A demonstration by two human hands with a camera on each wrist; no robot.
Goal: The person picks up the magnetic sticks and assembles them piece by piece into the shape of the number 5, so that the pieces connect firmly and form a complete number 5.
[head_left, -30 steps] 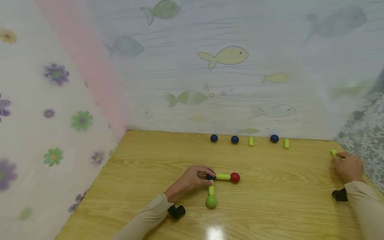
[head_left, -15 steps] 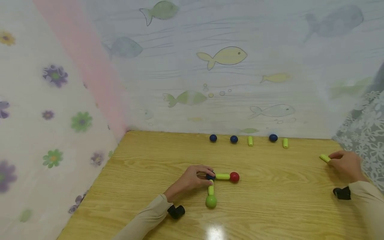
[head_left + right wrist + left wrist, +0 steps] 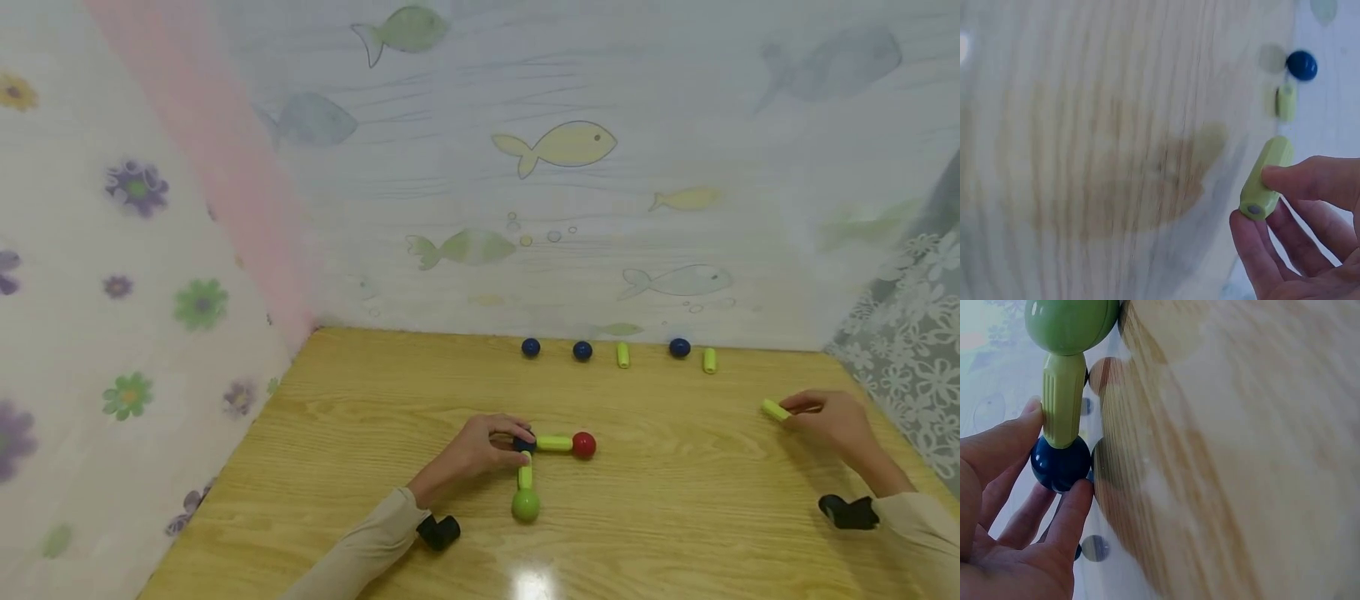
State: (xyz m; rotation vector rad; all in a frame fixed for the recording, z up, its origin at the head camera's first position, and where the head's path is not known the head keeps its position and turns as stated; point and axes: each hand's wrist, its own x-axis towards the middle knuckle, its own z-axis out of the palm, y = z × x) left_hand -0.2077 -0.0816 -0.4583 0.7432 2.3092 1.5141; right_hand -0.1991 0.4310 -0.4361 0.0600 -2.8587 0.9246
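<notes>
Far left: floral wall (image 3: 56, 350), bordered by a slanting pink band (image 3: 202, 150). Lower left: left sleeve (image 3: 360, 542), beige, with black wrist device (image 3: 438, 532) at the cuff. Just below centre: left hand (image 3: 476, 450), grasping the dark blue corner ball (image 3: 524, 442) between curled fingers; in the left wrist view, thumb against the adjoining lower rod (image 3: 1062, 400), yellow-green and ridged. At the opposite end of that rod, toward the bottom of the frame, green ball (image 3: 526, 505). Extending rightward from the corner ball, yellow-green side rod (image 3: 555, 444), ending at red ball (image 3: 584, 445); all five pieces in an L on the wooden table (image 3: 360, 400).

Along the rear table edge, right of centre, from left to right: first blue ball (image 3: 531, 347), second blue ball (image 3: 582, 351), first loose rod (image 3: 623, 355), third blue ball (image 3: 680, 347), second loose rod (image 3: 710, 361), all well apart from the L. Above: fish-printed wall (image 3: 555, 196).

Right of frame: held rod (image 3: 775, 410), yellow-green, tilted, pinched between thumb and fingers of right hand (image 3: 828, 425). Lower right: second wrist device (image 3: 847, 512) and right sleeve (image 3: 918, 525). Far right: white floral lace (image 3: 926, 367).
</notes>
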